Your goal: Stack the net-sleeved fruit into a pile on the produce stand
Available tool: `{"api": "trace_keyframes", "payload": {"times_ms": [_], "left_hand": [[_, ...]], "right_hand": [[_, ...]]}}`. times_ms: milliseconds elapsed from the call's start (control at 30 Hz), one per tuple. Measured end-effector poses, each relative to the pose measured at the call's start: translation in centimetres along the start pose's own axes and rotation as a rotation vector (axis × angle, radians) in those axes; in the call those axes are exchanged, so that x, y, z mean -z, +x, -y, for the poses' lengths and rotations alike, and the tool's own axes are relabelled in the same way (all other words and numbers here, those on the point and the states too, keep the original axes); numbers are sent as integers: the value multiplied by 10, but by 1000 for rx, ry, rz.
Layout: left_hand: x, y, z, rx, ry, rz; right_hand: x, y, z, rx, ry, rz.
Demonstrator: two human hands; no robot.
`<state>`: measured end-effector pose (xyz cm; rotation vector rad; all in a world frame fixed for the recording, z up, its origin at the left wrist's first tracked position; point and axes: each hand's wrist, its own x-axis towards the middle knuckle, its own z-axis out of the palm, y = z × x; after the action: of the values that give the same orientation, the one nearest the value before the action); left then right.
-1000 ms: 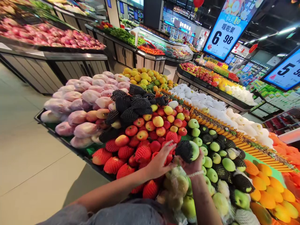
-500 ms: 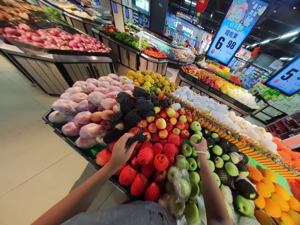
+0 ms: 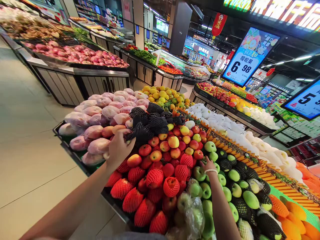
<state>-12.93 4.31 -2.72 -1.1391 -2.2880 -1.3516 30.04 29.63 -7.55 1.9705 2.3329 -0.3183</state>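
Note:
My left hand (image 3: 120, 146) is at the edge of a heap of black foam fruit nets (image 3: 157, 125), its fingers and thumb closed on a black foam net (image 3: 133, 134). Just below it lie red-yellow apples (image 3: 134, 160) and fruit in red foam nets (image 3: 154, 178). My right hand (image 3: 209, 164), with a pale beaded band at the wrist, rests over the green apples, fingers apart and nothing held. A green apple (image 3: 213, 156) sits just beyond its fingertips, and another green apple (image 3: 199, 173) lies beneath the hand.
Pink wrapped fruit (image 3: 96, 133) fills the left of the stand, by its dark rim (image 3: 71, 151). Green fruit in black nets (image 3: 241, 195) and orange mangoes (image 3: 295, 213) lie to the right. Price screens (image 3: 250, 56) hang above. An onion counter (image 3: 82, 71) stands behind.
My left hand has moved left and slightly up with the black net, to the net heap. My right hand has let go of a green apple and drawn back slightly. The view has shifted.

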Motion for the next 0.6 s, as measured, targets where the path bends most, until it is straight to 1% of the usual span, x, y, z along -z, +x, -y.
{"api": "trace_keyframes", "payload": {"times_ms": [67, 133, 200, 267, 300, 367, 433, 467, 533, 600], "left_hand": [[-10, 36, -8, -17, 47, 4], [-20, 73, -17, -74, 71, 40], [-31, 106, -28, -126, 60, 26], [-47, 131, -37, -148, 52, 13], [-56, 140, -40, -154, 70, 60], [-76, 151, -42, -157, 141, 250], [-93, 153, -41, -154, 211, 442], [-99, 152, -38, -151, 230, 496], [-106, 149, -32, -143, 241, 527], [-105, 148, -27, -137, 248, 519]], "right_hand": [[1, -2, -2, -7, -3, 34], [0, -5, -2, -18, -4, 49], [-3, -9, 0, -32, -4, 48], [-8, -15, 3, -52, -2, 40], [-11, -18, 4, -66, -1, 35], [-17, -22, 7, -99, 0, 29], [-20, -25, 9, -124, 0, 33], [-21, -25, 9, -130, 1, 37], [-21, -25, 9, -132, 3, 42], [-21, -24, 8, -127, 3, 39]]}}
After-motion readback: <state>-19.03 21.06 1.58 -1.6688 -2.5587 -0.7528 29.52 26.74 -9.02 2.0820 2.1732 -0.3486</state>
